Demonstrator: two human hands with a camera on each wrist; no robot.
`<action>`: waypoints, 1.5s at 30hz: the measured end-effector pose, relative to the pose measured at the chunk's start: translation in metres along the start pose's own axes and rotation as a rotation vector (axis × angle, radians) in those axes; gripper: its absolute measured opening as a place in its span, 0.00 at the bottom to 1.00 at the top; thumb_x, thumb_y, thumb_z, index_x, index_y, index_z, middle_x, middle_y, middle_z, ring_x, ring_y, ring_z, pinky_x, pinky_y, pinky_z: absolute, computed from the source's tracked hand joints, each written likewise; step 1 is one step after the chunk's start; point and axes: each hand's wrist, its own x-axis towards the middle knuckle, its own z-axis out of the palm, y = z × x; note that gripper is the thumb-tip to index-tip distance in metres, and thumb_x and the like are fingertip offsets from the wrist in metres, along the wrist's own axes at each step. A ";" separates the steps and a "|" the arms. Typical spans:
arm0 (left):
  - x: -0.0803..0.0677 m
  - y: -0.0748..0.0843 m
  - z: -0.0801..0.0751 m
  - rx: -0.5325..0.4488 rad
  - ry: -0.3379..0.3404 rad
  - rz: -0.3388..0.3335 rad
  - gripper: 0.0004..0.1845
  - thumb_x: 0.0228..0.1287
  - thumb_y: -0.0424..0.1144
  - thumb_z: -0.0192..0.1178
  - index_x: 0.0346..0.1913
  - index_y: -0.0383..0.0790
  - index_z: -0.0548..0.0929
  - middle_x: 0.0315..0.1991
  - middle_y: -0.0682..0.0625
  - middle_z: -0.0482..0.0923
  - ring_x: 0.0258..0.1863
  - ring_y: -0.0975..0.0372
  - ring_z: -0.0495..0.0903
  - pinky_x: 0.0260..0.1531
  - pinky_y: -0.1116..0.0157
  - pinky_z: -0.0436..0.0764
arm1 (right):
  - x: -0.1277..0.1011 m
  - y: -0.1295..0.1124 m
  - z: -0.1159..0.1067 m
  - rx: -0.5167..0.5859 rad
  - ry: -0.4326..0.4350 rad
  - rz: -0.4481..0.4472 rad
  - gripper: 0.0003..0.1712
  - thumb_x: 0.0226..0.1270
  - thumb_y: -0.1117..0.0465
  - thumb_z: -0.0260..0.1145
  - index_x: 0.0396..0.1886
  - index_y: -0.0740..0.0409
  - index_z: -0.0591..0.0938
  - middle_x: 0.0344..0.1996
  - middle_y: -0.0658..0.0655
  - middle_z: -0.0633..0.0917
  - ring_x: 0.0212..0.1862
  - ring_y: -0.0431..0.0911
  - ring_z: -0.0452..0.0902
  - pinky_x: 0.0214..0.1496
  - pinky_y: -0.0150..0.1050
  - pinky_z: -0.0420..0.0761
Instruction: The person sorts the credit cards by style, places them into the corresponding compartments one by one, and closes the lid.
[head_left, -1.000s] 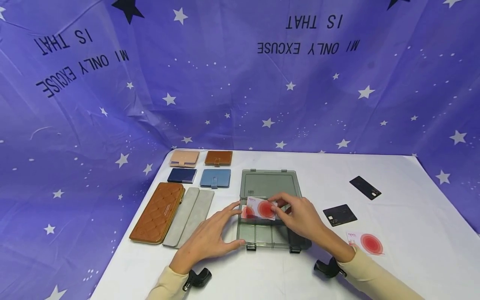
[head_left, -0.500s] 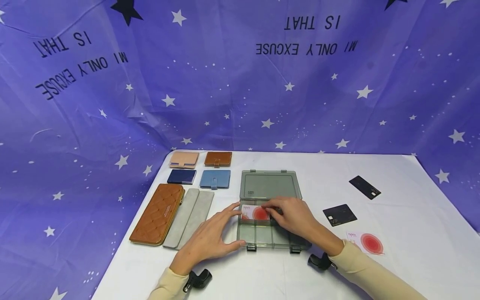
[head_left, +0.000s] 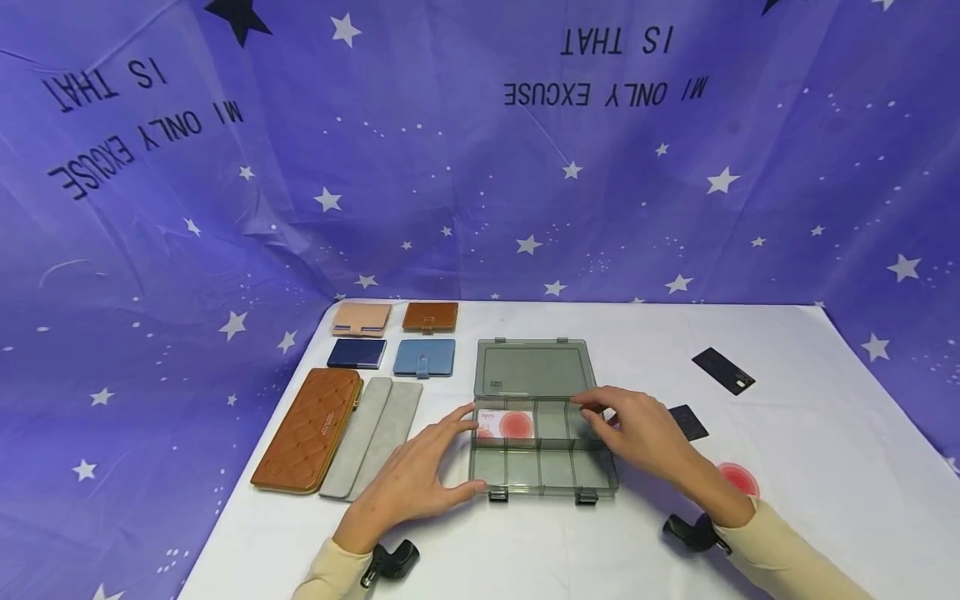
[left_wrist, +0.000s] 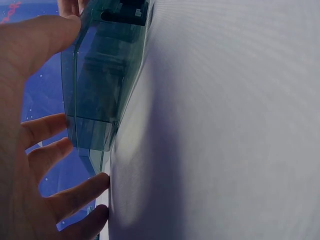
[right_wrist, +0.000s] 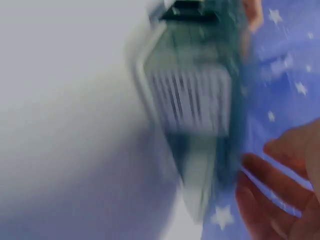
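Note:
A translucent grey-green compartment box (head_left: 534,368) lies on the table with its lid folded back. Inside, at the back left, a white card with a red circle (head_left: 504,425) spans two compartments. My left hand (head_left: 408,479) rests along the box's left side, fingers spread, thumb by the front corner. In the left wrist view its thumb (left_wrist: 60,37) touches the box's edge. Over the box's right edge hovers my right hand (head_left: 641,425), its fingers loosely bent and holding nothing. A striped label (right_wrist: 192,100) shows on the box's side, blurred, in the right wrist view.
Right of the box lie two black cards (head_left: 723,371), one half covered by my right hand, and another red-circle card (head_left: 738,479) behind the wrist. At left are a brown quilted wallet (head_left: 309,429), a grey folded case (head_left: 371,437) and several small wallets (head_left: 424,357).
My right hand has lowered the red-circle card into the box's back left compartments, let go of it and moved right. My left hand has stayed at the box's side.

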 end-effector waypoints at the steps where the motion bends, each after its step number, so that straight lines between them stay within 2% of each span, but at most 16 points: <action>1: 0.000 0.000 0.000 0.001 0.000 0.001 0.45 0.63 0.71 0.70 0.77 0.51 0.75 0.85 0.59 0.60 0.77 0.57 0.71 0.62 0.46 0.82 | -0.004 0.004 -0.007 0.005 0.002 0.012 0.13 0.74 0.62 0.74 0.55 0.48 0.92 0.44 0.44 0.93 0.35 0.35 0.87 0.35 0.37 0.86; 7: 0.002 0.000 -0.003 0.003 -0.015 -0.001 0.45 0.64 0.71 0.69 0.78 0.52 0.74 0.85 0.60 0.59 0.77 0.58 0.71 0.62 0.45 0.82 | -0.034 0.035 -0.046 -0.003 -0.004 0.076 0.16 0.72 0.65 0.75 0.56 0.47 0.91 0.43 0.43 0.93 0.35 0.34 0.89 0.37 0.39 0.87; 10: 0.003 -0.001 -0.003 0.008 -0.016 -0.002 0.45 0.64 0.71 0.69 0.77 0.52 0.74 0.85 0.59 0.59 0.77 0.58 0.71 0.63 0.45 0.82 | -0.051 0.052 -0.060 -0.031 -0.025 0.074 0.17 0.69 0.65 0.77 0.56 0.47 0.90 0.43 0.42 0.93 0.38 0.33 0.87 0.39 0.38 0.88; 16: 0.003 -0.001 -0.005 0.009 -0.017 -0.008 0.44 0.64 0.69 0.70 0.77 0.52 0.74 0.85 0.60 0.59 0.77 0.57 0.71 0.62 0.45 0.82 | -0.083 0.083 -0.074 -0.053 -0.082 0.066 0.22 0.61 0.64 0.83 0.56 0.49 0.90 0.48 0.45 0.92 0.47 0.36 0.88 0.45 0.39 0.90; 20: 0.002 -0.001 -0.005 0.015 -0.011 -0.010 0.45 0.63 0.70 0.70 0.77 0.52 0.74 0.85 0.60 0.59 0.77 0.56 0.72 0.62 0.44 0.82 | -0.103 0.098 -0.082 -0.107 -0.121 0.110 0.25 0.59 0.56 0.85 0.57 0.45 0.90 0.47 0.42 0.91 0.48 0.38 0.87 0.47 0.39 0.88; 22: 0.002 -0.001 -0.005 0.018 -0.003 -0.010 0.45 0.63 0.70 0.70 0.77 0.52 0.74 0.85 0.60 0.59 0.76 0.56 0.72 0.61 0.43 0.82 | -0.113 0.105 -0.085 -0.142 -0.121 0.118 0.27 0.56 0.50 0.87 0.56 0.42 0.90 0.46 0.40 0.91 0.49 0.38 0.86 0.49 0.34 0.85; 24: 0.001 -0.001 -0.005 0.016 0.005 -0.007 0.45 0.63 0.70 0.70 0.77 0.52 0.75 0.85 0.59 0.60 0.76 0.55 0.73 0.60 0.43 0.83 | -0.123 0.111 -0.088 -0.140 -0.121 0.126 0.31 0.50 0.46 0.89 0.56 0.41 0.90 0.47 0.39 0.91 0.51 0.35 0.84 0.52 0.26 0.78; 28: -0.002 -0.001 -0.004 0.016 0.007 -0.012 0.45 0.63 0.70 0.70 0.77 0.52 0.74 0.85 0.60 0.60 0.76 0.57 0.72 0.60 0.44 0.83 | -0.141 0.123 -0.091 -0.090 -0.110 0.092 0.40 0.36 0.45 0.92 0.55 0.44 0.89 0.48 0.41 0.89 0.55 0.27 0.77 0.57 0.13 0.59; 30: -0.003 -0.002 -0.004 0.016 0.007 -0.016 0.45 0.63 0.70 0.70 0.77 0.52 0.75 0.85 0.60 0.60 0.77 0.57 0.72 0.61 0.45 0.83 | -0.145 0.127 -0.092 -0.076 -0.101 0.053 0.42 0.32 0.47 0.93 0.55 0.46 0.89 0.49 0.42 0.88 0.55 0.26 0.75 0.58 0.11 0.56; 36: -0.003 -0.002 -0.003 0.006 0.005 -0.015 0.45 0.63 0.70 0.70 0.77 0.52 0.75 0.85 0.60 0.60 0.77 0.58 0.71 0.61 0.44 0.82 | -0.150 0.136 -0.090 -0.065 -0.091 0.010 0.39 0.31 0.52 0.93 0.50 0.47 0.90 0.46 0.40 0.86 0.52 0.28 0.73 0.57 0.12 0.58; 43: -0.001 -0.002 0.000 -0.003 -0.013 -0.016 0.45 0.64 0.71 0.69 0.78 0.52 0.74 0.85 0.60 0.59 0.78 0.58 0.70 0.63 0.44 0.81 | -0.152 0.137 -0.092 -0.050 -0.075 0.027 0.35 0.32 0.54 0.93 0.47 0.40 0.88 0.44 0.37 0.85 0.52 0.26 0.72 0.58 0.11 0.56; 45: -0.001 -0.002 0.000 -0.004 -0.014 -0.018 0.45 0.64 0.71 0.69 0.78 0.53 0.74 0.85 0.60 0.59 0.78 0.57 0.70 0.63 0.44 0.81 | -0.152 0.137 -0.094 -0.055 -0.070 0.047 0.35 0.35 0.57 0.93 0.48 0.38 0.88 0.44 0.36 0.86 0.50 0.28 0.75 0.57 0.13 0.60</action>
